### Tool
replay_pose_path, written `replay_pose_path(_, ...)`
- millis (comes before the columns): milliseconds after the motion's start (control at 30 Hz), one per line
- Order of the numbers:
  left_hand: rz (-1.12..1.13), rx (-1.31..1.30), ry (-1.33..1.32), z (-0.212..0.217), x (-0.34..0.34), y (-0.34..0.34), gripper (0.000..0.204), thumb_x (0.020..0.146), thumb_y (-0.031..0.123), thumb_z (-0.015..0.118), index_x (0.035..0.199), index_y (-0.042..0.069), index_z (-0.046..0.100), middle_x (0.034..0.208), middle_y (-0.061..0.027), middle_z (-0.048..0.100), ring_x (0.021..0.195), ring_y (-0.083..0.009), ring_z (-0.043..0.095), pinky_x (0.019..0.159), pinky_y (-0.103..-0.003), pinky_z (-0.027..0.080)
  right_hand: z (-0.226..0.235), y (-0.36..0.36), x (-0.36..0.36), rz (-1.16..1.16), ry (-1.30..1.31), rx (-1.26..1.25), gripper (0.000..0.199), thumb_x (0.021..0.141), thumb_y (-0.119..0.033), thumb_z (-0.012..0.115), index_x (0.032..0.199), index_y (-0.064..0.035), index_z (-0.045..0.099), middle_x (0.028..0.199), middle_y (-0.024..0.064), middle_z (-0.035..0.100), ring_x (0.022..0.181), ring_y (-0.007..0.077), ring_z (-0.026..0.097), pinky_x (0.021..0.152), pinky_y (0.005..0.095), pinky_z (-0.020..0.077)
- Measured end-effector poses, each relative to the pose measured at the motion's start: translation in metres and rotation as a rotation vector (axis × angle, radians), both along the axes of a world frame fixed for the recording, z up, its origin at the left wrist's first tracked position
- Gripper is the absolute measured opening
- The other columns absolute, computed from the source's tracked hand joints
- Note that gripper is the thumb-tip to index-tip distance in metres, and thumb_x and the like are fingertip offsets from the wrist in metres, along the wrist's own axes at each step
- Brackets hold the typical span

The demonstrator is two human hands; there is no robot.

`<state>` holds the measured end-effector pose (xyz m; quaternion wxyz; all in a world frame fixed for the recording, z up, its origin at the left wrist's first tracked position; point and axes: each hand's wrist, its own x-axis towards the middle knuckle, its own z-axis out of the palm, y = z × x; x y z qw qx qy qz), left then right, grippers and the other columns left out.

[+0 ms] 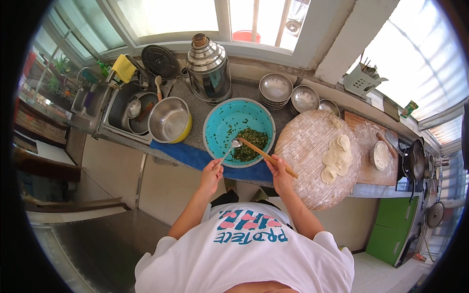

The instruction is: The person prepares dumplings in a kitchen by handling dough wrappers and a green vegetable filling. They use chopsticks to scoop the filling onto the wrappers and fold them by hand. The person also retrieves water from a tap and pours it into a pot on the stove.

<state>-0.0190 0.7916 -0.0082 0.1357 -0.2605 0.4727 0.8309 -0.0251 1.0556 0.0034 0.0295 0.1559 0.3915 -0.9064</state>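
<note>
My left hand (211, 177) is closed round the handle of a small metal spoon (235, 144), its bowl held over a turquoise basin (215, 115). In my right hand (280, 172) is a pair of wooden chopsticks (264, 155), slanting into the basin so that their tips come close to the spoon. Chopped green filling (253, 141) is heaped on the basin's right side, with bits scattered over the bottom and wall. Just right of my right hand, a round floury board (303, 141) carries a pile of flat dough wrappers (338, 155).
Behind the basin stand a large metal thermos flask (209, 68) and stacked metal bowls (276, 88). A yellow-sided pot (170, 119) sits left, beside the sink (115, 110). Farther right are a bowl of flour (379, 155), a rolling pin (387, 144) and a black wok (414, 158).
</note>
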Motion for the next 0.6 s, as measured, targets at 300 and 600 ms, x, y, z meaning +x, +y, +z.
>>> replay_pose_path(300,-0.102,-0.353,0.222,0.007,0.009,0.000,0.022,0.097,0.007,0.046,0.114,0.002,0.058,0.076,0.0011,0.052,0.060,-0.0048,0.037,0.055,-0.019,0.032,-0.011,0.005,-0.004,-0.060,-0.038,0.077,0.028,0.099,-0.018,0.049,0.110,0.0059,0.057,0.110,0.0174,0.061,0.105,0.0288,0.062,0.093,0.0306,0.0526)
replay_pose_path(600,0.113,0.152,-0.034,0.007,0.013,0.002,0.025,0.097,0.005,0.046,0.121,0.001,0.051,0.078,-0.0019,0.049,0.062,-0.0078,0.040,0.055,-0.021,0.035,0.002,-0.004,0.007,0.025,0.002,0.040,0.031,0.099,-0.020,0.050,0.113,0.0068,0.056,0.113,0.0166,0.059,0.107,0.0281,0.061,0.094,0.0315,0.0517)
